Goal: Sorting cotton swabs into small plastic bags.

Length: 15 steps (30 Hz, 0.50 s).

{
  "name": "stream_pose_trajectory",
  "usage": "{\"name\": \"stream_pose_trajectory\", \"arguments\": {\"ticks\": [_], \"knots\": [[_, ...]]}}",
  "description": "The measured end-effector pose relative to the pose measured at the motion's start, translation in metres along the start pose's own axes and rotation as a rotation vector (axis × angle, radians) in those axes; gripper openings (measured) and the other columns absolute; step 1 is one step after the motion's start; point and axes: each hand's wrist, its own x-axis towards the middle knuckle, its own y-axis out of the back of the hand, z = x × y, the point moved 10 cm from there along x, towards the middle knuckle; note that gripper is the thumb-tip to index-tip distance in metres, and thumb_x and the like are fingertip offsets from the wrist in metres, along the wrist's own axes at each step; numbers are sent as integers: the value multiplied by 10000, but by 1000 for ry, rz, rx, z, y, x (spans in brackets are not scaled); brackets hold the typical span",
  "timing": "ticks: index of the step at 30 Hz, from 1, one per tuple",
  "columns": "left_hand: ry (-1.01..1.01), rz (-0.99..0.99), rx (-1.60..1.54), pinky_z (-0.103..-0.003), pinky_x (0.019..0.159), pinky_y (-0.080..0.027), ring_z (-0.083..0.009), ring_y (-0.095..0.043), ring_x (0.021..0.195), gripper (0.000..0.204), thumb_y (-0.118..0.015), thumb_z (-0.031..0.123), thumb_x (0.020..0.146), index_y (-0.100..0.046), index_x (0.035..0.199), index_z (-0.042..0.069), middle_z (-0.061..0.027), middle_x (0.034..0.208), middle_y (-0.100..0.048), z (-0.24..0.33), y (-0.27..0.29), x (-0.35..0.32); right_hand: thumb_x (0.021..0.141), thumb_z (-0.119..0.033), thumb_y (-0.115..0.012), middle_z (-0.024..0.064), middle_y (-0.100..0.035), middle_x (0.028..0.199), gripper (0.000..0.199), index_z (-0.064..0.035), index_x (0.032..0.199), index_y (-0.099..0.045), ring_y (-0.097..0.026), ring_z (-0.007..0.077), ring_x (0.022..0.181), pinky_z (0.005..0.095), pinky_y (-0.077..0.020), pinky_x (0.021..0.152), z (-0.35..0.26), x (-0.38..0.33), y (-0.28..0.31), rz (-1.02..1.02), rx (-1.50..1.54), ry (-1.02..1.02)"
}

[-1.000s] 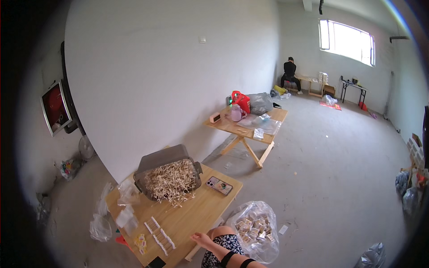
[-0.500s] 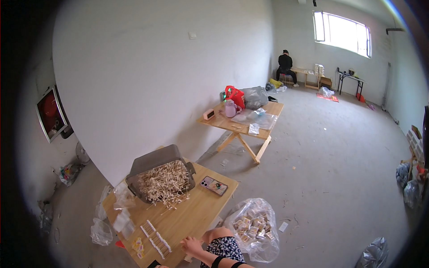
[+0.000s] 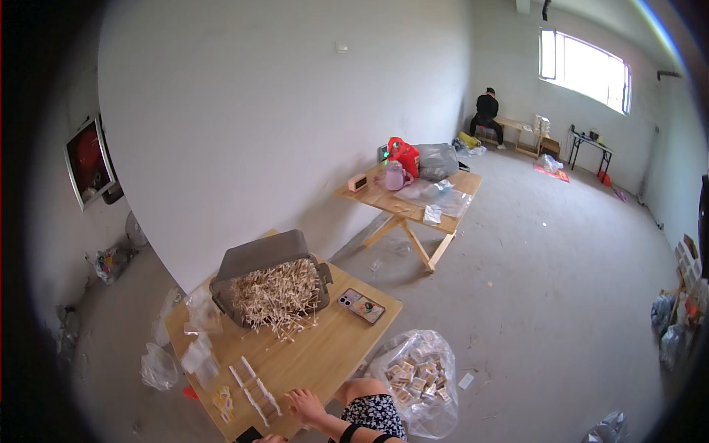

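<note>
From the head camera, a pale wooden bench (image 3: 351,332) stands at the lower left. The right hand (image 3: 304,406) lies palm down at its near edge, fingers loosely bent; whether it grasps anything small underneath cannot be told. Only a sliver of the left hand (image 3: 270,438) shows at the lower border, so its state cannot be told. Just beside the right hand, a ladder-like strip of thin sticks with white edges (image 3: 267,395) lies flat on the wood.

Around it are small yellow-and-white pieces (image 3: 222,404), crumpled clear plastic film (image 3: 199,357) and, farther back, a translucent grey plastic bin (image 3: 266,252), tilted, with loose white-tipped sticks (image 3: 277,297) heaped in it and spilling over its lip. A phone in a patterned case (image 3: 362,305) lies to the bin's right. On the floor, right of the bare knee and flowered black fabric, a clear, wrinkled plastic bag (image 3: 437,424) holds small boxy packets (image 3: 418,380); any print is too small to read.

Beyond, a second, cross-legged wooden bench (image 3: 374,199) carries a red bag (image 3: 405,158), a lilac jug (image 3: 394,177) and a bulging grey plastic sack (image 3: 437,162). A person in black (image 3: 487,109) sits at the far wall.
</note>
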Motion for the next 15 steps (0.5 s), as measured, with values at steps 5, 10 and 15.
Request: {"name": "stream_pose_trajectory", "arguments": {"ticks": [5,10,15], "knots": [[10,55,-35,-466,849,-527,-403,-642,1020,321,-707,119,822,-657,1136,69,-190,1185,-651,-12,0,6,856,-258,-641,101,-554,1333,438,-137,1277,-611,-531,321,1211,482,-478,950,9,4,-13,6,-157,72],[116,306,-32,-453,871,-476,-315,-615,969,202,-681,178,839,-664,1033,124,-75,1028,-607,-30,25,14,826,-206,-667,135,-607,1211,372,-131,1190,-654,-562,358,1110,474,-480,908,17,8,4,114,-11,117],[248,386,-65,-434,881,-466,-292,-603,997,193,-679,178,843,-655,1024,115,-71,1021,-590,-59,17,5,853,-172,-640,155,-590,1212,362,-110,1209,-623,-527,370,1137,479,-446,965,-21,9,18,22,136,137]]}}
